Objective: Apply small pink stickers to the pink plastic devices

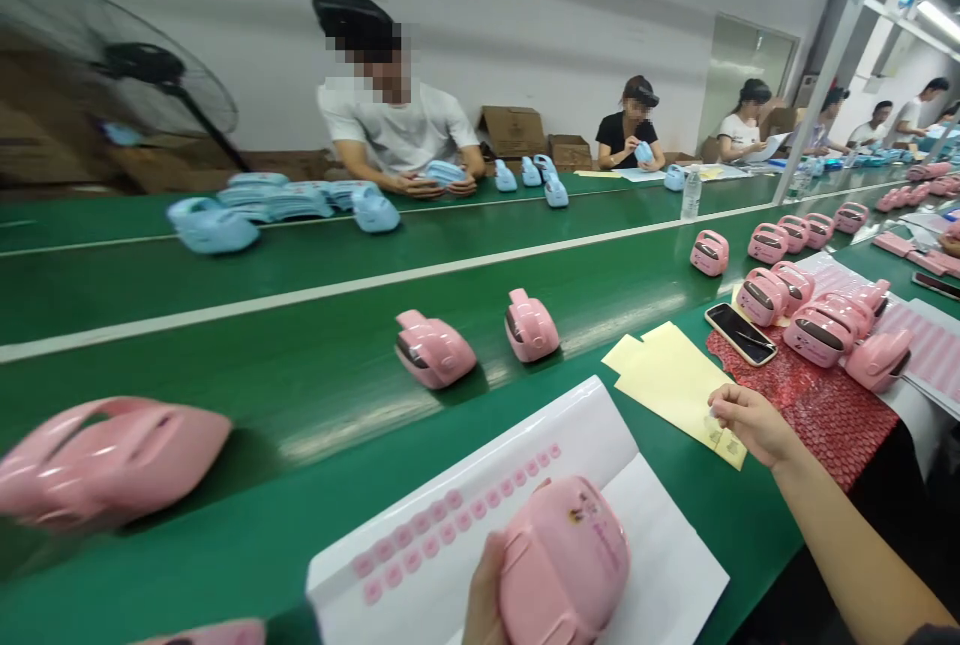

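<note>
My left hand is closed around a pink plastic housing, rounded and glossy, with a small printed figure and lettering near its top. It is held over a white sheet bearing rows of pink round stickers. To the right, my right hand pinches a small pale piece, apparently a sticker, at its fingertips. Those fingertips are above a yellow backing sheet with small clear printed labels near its lower edge. The left hand's fingers are partly hidden behind the housing.
More pink housings stand on the green belt. A phone and grouped pink housings lie on a red textured mat. Across the belt, a person handles blue housings; other people sit farther along.
</note>
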The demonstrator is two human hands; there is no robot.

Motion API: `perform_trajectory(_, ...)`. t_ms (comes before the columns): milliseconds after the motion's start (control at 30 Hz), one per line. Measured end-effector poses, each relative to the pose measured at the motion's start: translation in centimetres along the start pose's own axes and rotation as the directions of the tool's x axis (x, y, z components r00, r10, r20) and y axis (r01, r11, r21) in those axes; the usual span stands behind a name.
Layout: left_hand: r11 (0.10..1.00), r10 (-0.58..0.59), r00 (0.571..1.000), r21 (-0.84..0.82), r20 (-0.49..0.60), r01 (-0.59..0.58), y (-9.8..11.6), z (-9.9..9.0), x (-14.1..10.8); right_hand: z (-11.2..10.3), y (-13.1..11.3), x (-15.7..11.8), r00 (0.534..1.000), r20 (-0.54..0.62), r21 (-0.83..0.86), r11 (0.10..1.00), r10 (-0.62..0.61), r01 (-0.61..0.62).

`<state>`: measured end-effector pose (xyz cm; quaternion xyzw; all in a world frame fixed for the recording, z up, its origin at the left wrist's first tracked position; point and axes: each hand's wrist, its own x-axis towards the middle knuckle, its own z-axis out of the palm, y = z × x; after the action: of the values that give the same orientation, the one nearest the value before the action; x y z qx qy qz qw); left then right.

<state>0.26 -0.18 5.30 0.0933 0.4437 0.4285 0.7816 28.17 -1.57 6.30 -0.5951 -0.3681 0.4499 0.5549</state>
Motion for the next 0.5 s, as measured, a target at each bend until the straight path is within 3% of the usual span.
perform_trajectory(67,0.996,0.086,0.993,0.028,-0.082,-0.084,0.2,1.7,-0.6,3.1,-1.2,-0.9,0.993,0.119,0.085,0.996,-0.004,-0.006)
perform_trajectory(167,0.965,0.26,0.963,0.044,-0.074,-0.258,0.3,3.4,-0.7,8.0,-2.6,-2.5,0.95,0.309,0.206,0.978,-0.041,-0.025)
perform_trajectory(267,0.927,0.375,0.923,0.059,-0.083,-0.371,0.3,3.9,-0.7,11.3,-3.2,-3.5,0.917,0.397,0.155,0.988,-0.038,-0.026)
perform_trajectory(367,0.921,0.389,0.914,0.057,-0.111,-0.385,0.4,4.1,-1.0,12.6,-3.0,-3.5,0.916,0.402,0.048,0.999,-0.001,-0.019)
perform_trajectory(500,0.918,0.395,0.905,0.037,-0.159,-0.394,0.4,4.2,-1.4,12.9,-2.1,-3.1,0.927,0.375,0.014,1.0,0.021,-0.028)
